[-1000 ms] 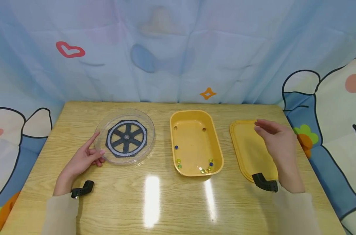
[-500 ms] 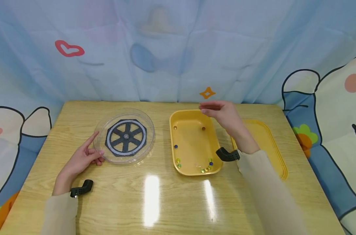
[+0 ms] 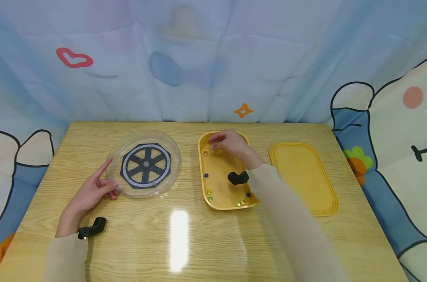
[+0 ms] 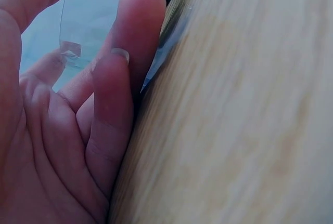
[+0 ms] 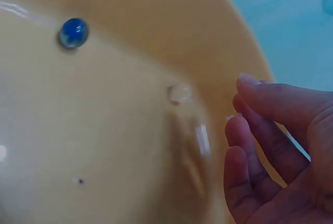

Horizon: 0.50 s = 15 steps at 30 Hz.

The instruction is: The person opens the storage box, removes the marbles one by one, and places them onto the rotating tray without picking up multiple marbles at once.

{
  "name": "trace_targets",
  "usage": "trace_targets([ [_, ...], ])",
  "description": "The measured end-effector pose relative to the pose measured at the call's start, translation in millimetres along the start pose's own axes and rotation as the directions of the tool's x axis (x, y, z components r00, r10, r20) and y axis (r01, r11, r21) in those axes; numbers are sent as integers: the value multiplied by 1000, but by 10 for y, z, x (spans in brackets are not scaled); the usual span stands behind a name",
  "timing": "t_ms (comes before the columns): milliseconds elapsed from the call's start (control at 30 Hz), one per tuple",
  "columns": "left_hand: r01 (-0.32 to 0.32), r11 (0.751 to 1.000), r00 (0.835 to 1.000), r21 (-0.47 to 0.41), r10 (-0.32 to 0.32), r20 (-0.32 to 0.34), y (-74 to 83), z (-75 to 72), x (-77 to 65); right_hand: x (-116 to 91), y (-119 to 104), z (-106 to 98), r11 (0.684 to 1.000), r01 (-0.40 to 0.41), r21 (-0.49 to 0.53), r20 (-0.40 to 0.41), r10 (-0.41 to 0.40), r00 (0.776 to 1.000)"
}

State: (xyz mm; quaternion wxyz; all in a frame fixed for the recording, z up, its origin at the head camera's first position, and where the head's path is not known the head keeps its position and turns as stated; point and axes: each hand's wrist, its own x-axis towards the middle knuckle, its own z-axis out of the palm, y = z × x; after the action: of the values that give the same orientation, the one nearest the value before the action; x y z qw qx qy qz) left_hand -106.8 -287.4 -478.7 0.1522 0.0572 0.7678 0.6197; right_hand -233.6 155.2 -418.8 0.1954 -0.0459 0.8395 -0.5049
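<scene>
A clear round dish [image 3: 173, 169] stands on the table's left side, with a dark spoked wheel shape [image 3: 145, 164] showing in its middle. My left hand [image 3: 88, 192] holds the near left rim, index finger stretched along it, thumb over the edge and the other fingers curled. My right hand [image 3: 232, 141] hovers over the far end of a yellow tub [image 3: 201, 172], fingers loosely bent with a gap to the thumb. A pale glass marble [image 5: 180, 93] lies just beside its fingertips in the right wrist view. A blue marble [image 5: 73, 33] is farther off.
Several green, yellow and blue marbles [image 3: 209, 192] lie along the tub's near end. A flat yellow lid or tray [image 3: 303, 176] lies to the right, beyond my right forearm. A printed blue curtain [image 3: 185, 90] hangs behind the table.
My right hand has moved left from above the flat yellow tray, over the tub's right rim, and down into its far end. The left hand stays at the dish; the head view has shifted slightly.
</scene>
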Motion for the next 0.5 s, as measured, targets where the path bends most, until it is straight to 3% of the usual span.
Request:
trace_targets([
  [267, 0, 1000, 1000, -6, 0, 3, 5, -16, -11, 147, 137, 187, 990, -43, -134, 36, 48, 998],
  [500, -5, 1000, 1000, -24, 5, 6, 6, -12, -9, 165, 96, 295, 976, -29, -217, -26, 24, 999],
])
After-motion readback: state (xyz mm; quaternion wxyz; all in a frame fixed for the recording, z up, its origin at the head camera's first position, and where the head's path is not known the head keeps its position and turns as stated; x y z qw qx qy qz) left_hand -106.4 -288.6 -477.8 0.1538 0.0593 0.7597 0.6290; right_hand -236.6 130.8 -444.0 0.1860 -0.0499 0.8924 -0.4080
